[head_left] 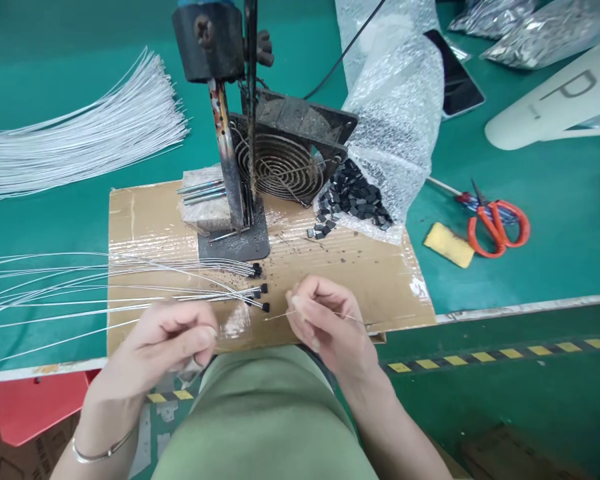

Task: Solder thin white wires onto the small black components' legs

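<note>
My right hand (330, 320), at the front of the cardboard sheet (145, 220), is closed in a pinch on a thin wire (280, 315) that sticks out on both sides of the fingers. My left hand (175, 340) is closed at the cardboard's front edge, thumb against curled fingers; what it holds, if anything, I cannot make out. Between and behind the hands lie several white wires (155, 270) with small black connectors (264, 307) on their right ends. A loose pile of black connector pieces (355, 193) rests on bubble wrap (395, 127).
A soldering stand (227, 153) with a dark base plate and a grille fan (290, 160) stand behind the hands. A bundle of white wires (90, 133) lies back left. To the right are orange-handled scissors (495, 230), a yellow sponge (449, 245), a phone (455, 77) and a white cup (545, 107).
</note>
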Demonstrator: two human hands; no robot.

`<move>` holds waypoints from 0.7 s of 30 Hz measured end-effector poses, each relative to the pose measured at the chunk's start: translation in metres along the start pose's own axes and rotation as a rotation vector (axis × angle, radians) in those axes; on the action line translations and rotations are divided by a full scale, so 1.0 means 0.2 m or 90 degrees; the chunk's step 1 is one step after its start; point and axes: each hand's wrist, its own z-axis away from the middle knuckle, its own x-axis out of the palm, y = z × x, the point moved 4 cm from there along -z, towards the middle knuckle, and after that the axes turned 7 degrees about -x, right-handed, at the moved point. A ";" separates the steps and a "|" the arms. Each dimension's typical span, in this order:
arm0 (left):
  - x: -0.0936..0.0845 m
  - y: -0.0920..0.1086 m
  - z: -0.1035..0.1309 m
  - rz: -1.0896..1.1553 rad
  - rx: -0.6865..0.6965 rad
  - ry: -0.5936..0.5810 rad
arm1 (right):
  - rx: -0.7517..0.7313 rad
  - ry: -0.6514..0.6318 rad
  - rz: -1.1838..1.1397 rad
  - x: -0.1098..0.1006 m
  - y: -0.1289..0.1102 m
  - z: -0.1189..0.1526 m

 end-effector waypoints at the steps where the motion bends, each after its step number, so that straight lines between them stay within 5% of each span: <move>1: -0.01 0.00 0.00 0.031 -0.003 0.053 | -0.009 0.006 -0.001 -0.01 0.00 0.00; 4: 0.01 -0.01 0.00 0.068 -0.002 0.123 | -0.022 -0.017 0.001 -0.02 0.01 0.00; 10: 0.15 0.00 -0.02 0.059 0.072 0.010 | -0.065 -0.025 0.072 0.00 0.01 0.02; 21: 0.17 0.01 -0.01 0.003 0.092 0.070 | -0.062 -0.009 0.127 0.01 0.00 0.02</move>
